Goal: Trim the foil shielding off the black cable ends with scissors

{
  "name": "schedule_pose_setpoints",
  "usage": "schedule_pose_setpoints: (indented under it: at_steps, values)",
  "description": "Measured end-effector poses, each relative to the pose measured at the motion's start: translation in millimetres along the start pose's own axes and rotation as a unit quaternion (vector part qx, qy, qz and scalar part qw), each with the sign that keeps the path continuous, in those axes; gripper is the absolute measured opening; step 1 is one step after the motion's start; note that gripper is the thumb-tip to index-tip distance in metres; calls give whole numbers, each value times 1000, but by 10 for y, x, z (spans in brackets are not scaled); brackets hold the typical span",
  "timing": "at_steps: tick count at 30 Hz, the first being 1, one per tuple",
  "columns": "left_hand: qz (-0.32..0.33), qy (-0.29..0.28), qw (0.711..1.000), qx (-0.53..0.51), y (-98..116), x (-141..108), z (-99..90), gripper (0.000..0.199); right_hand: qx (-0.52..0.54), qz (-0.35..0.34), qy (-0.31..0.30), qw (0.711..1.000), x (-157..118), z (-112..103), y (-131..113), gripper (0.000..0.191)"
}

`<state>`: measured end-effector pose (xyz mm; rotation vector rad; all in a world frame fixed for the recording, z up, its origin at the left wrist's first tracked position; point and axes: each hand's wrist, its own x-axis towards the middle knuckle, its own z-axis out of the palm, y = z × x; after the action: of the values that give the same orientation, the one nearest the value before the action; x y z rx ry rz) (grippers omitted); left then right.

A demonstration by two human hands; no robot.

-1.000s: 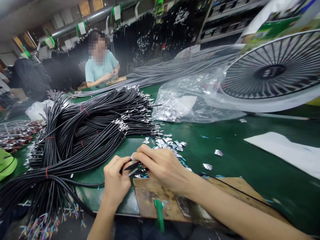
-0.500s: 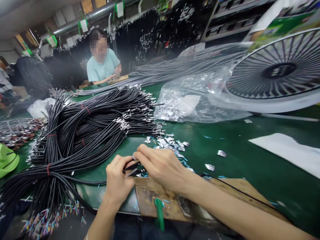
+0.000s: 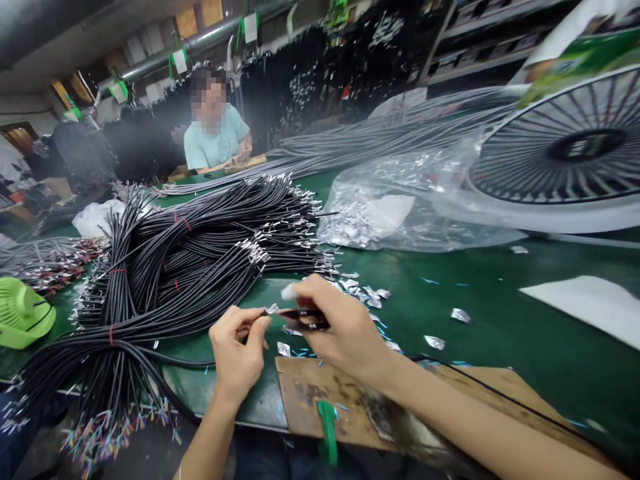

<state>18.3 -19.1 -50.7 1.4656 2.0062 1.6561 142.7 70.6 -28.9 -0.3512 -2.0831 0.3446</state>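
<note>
My left hand (image 3: pixel 237 347) pinches the end of a black cable between thumb and fingertips, and a cable (image 3: pixel 193 363) runs into that hand from the bundle at left. A crumpled bit of silver foil (image 3: pixel 271 309) shows at the cable's tip. In my right hand (image 3: pixel 345 327) are small dark snips (image 3: pixel 305 319), their tips pointing left close to the foil. Whether they touch it I cannot tell. White wrapping (image 3: pixel 289 291) covers one fingertip of this hand. Tied bundles of black cables (image 3: pixel 200 233) lie beyond my left hand. Foil scraps (image 3: pixel 370 293) lie past my right hand.
A stained board (image 3: pixel 305 387) with a green strip (image 3: pixel 327 430) sits at the near edge. A clear plastic bag (image 3: pixel 425 220) of foil and a large fan (image 3: pixel 575 147) are at right. A small green fan (image 3: pixel 23 313) stands left. A co-worker (image 3: pixel 217 137) sits across the table.
My hands have moved apart a little. The snips, earlier between both hands, now point left from my right hand, and foil shows at my left fingertips. The view has shifted slightly.
</note>
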Motion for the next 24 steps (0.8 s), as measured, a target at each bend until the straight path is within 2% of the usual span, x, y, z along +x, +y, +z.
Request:
schedule_pose_setpoints:
  at_steps: [1,3,5,7,11,16,18,22,24]
  values:
    - [11,6,1000,4,-9,-4,7,13,31,46,5,998,11,0,1,12]
    - [41,-1,999,17,-28,-10,19,13,65,101,-25,992,32,-3,3,16]
    - [60,-17,998,28,-36,-8,24,13,80,110,-65,989,41,-8,5,21]
    - [64,-36,997,31,-32,1,22,13,85,117,-75,987,35,-10,8,21]
    - [30,-74,996,39,-6,22,5,13,86,150,-110,979,18,-8,11,14]
    - [14,-76,997,31,8,28,-11,13,107,186,-164,963,40,-26,-1,19]
    - [-7,-85,996,14,21,35,-25,14,126,201,-170,956,49,-35,-4,17]
    - [-113,-130,985,-30,62,59,-72,15,160,232,-177,943,56,-52,-2,15]
    - [-138,-132,980,-49,72,62,-90,13,198,254,-182,929,65,-61,-4,17]
